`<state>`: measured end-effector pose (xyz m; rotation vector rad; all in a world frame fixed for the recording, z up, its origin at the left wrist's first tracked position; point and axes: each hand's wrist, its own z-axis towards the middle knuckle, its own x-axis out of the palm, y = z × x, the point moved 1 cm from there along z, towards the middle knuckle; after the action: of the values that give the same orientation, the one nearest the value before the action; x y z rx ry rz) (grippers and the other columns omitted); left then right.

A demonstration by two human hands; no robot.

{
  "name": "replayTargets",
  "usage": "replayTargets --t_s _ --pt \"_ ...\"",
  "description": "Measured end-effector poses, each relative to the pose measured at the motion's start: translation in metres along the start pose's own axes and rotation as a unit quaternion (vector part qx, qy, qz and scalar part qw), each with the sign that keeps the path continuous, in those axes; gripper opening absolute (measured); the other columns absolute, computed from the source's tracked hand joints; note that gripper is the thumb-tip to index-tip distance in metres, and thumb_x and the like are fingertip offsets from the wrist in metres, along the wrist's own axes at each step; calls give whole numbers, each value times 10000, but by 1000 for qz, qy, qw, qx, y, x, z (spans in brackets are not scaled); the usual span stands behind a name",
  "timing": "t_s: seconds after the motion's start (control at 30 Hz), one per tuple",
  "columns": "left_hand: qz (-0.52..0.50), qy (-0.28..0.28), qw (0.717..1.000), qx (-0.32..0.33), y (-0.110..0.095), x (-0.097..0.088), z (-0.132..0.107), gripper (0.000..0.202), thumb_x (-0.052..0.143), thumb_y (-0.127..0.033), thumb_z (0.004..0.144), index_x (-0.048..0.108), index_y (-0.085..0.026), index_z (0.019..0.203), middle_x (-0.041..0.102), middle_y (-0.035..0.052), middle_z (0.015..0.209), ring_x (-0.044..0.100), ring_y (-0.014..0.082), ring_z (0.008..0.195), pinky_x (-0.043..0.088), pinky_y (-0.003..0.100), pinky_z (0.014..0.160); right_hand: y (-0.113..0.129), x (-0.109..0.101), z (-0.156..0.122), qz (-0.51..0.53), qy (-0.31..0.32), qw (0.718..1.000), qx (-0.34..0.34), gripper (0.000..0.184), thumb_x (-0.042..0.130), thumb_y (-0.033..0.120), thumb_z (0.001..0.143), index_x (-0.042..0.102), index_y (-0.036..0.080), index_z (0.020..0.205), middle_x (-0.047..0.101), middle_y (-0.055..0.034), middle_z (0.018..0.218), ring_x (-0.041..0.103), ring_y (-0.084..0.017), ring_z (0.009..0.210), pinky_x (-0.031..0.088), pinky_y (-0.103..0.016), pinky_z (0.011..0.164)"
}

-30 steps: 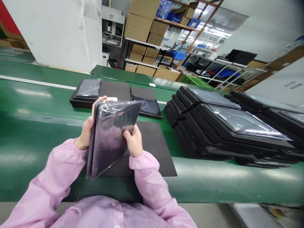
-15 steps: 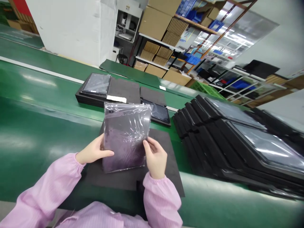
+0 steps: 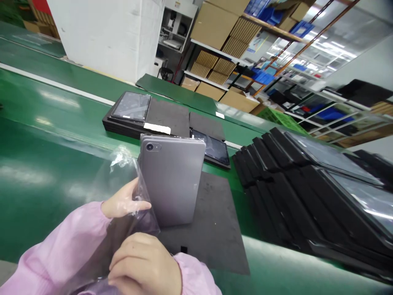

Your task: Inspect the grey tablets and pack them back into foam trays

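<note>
A grey tablet (image 3: 173, 182) stands tilted with its back and camera towards me. My left hand (image 3: 127, 200) grips it by its left edge, thumb on the back. Clear plastic film (image 3: 123, 157) hangs off the tablet's left side, partly over that hand, and runs down towards my chest. My right hand (image 3: 144, 262) is closed low in front of me, the film bunched at its fingers; the fingertips are partly hidden. Beneath the tablet lies a dark foam mat (image 3: 215, 217).
Tall stacks of black foam trays (image 3: 282, 196) with wrapped tablets stand on the right. Behind the mat are a tray holding a tablet (image 3: 132, 106) and another dark tablet (image 3: 216, 148). A white pillar (image 3: 101, 37) rises beyond the green bench (image 3: 37, 164).
The film has come off the tablet's back, leaving it bare. My right hand has moved from the tablet's right edge down and left, pulling the film along.
</note>
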<state>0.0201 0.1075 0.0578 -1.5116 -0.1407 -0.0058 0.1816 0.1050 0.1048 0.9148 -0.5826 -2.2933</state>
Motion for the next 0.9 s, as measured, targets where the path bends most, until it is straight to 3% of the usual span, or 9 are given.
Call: replayTargets --t_s 0.17,0.3,0.37,0.47,0.53,0.6,0.67,0.73,0.9 --pt "-8 -6 1000 -23 6 -4 0 684 824 -312 728 556 -172 1341 695 146 1244 602 341 1253 502 449 1054 -5 14 -4 8 18 1000 -8 201 534 225 1002 593 189 813 756 14 798 704 -75 742 536 -201 744" --pt "-52 -50 995 -71 5 -4 1 634 860 -306 674 608 -179 1242 726 126 1190 676 322 1134 552 444 987 3 -4 2 93 -28 995 25 256 575 298 998 617 185 772 754 -8 754 713 -86 732 554 -185 751" --pt "-65 -70 991 -92 6 -5 2 626 877 -304 649 616 -180 1204 735 118 1167 686 313 1114 564 428 972 4 -26 0 152 -96 981 78 229 650 320 950 638 193 759 739 -10 728 701 -101 694 566 -196 709" --pt "-68 -66 989 -111 10 -9 3 649 894 -307 629 615 -175 1201 745 108 1116 691 307 1102 585 390 931 -6 -69 -21 142 -260 935 196 111 681 262 915 711 221 817 716 -8 747 677 -125 715 566 -233 685" --pt "-78 -57 989 -111 11 -12 3 655 890 -308 642 612 -186 1222 740 99 1131 683 297 1123 590 355 917 -18 -91 -43 95 -342 896 266 137 624 270 952 758 243 944 733 -37 880 687 -146 798 583 -272 733" --pt "-94 -52 988 -108 11 -12 3 638 883 -304 659 614 -203 1229 720 93 1199 663 285 1171 583 316 923 -28 -99 -65 52 -386 863 323 221 618 328 954 748 245 1113 727 -84 1102 706 -187 939 605 -333 820" --pt "-110 -59 986 -107 10 -11 2 616 875 -305 674 618 -211 1227 698 90 1258 638 279 1218 574 283 927 -34 -92 -80 28 -395 836 378 388 694 385 888 696 226 1242 682 -125 1264 699 -239 1066 604 -394 900" --pt "-122 -72 984 -107 9 -8 2 615 872 -316 679 619 -207 1228 690 95 1275 628 280 1231 572 272 921 -35 -77 -86 35 -377 819 431 523 768 398 805 670 197 1277 689 -139 1275 693 -272 1110 592 -420 943" --pt "-104 -124 981 -109 8 -3 -2 644 911 -349 604 637 -187 1164 734 95 1160 695 259 1073 587 262 837 -25 -52 -80 57 -374 773 509 391 766 373 775 743 162 1103 788 -94 1034 738 -276 969 596 -417 905"
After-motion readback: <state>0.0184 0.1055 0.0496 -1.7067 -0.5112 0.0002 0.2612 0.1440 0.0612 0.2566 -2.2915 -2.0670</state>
